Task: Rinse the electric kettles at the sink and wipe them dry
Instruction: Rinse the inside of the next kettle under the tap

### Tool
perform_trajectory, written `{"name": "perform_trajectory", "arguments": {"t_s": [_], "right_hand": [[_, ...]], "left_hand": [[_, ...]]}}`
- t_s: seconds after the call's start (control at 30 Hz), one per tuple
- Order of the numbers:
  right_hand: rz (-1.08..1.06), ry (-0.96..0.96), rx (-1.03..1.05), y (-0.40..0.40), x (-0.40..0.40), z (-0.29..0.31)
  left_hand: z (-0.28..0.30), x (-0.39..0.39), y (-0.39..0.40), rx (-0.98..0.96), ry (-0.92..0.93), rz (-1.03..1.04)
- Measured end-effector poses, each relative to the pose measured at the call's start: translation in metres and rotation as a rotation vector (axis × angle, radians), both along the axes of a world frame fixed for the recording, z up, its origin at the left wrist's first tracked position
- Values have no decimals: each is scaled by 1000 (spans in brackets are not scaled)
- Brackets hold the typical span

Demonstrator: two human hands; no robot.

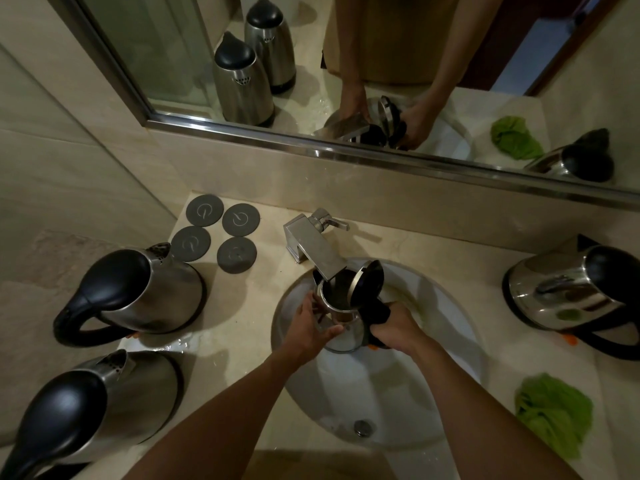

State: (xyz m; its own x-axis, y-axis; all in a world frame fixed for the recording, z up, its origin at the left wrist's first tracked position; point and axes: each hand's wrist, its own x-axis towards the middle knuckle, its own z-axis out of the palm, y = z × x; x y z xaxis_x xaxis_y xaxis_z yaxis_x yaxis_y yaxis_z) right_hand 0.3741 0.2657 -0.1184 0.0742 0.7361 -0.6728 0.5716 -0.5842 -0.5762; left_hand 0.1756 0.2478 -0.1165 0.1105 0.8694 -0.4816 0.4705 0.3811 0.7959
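Observation:
A steel kettle (341,317) with its black lid flipped open is held over the white sink (450,341), its mouth right under the square tap spout (317,251). My right hand (391,332) grips its black handle. My left hand (310,323) is wrapped around the steel body on the left side. Two closed steel kettles stand on the counter to the left, one (138,292) farther back and one (93,407) nearer. A third kettle (571,292) stands at the right. A green cloth (554,410) lies crumpled to the right of the sink.
Several round grey kettle bases (221,233) lie at the back left of the counter. A mirror (346,64) runs along the wall behind the tap. The drain (363,427) sits at the near side of the basin. Water lies on the counter between the left kettles.

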Motion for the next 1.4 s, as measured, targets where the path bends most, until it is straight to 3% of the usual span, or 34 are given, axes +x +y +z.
{"name": "perform_trajectory", "arguments": {"t_s": [1.4], "right_hand": [[-18,9,-3,-5,2,-1]], "left_hand": [[-2,1,-1,-49,-19,1]]}}
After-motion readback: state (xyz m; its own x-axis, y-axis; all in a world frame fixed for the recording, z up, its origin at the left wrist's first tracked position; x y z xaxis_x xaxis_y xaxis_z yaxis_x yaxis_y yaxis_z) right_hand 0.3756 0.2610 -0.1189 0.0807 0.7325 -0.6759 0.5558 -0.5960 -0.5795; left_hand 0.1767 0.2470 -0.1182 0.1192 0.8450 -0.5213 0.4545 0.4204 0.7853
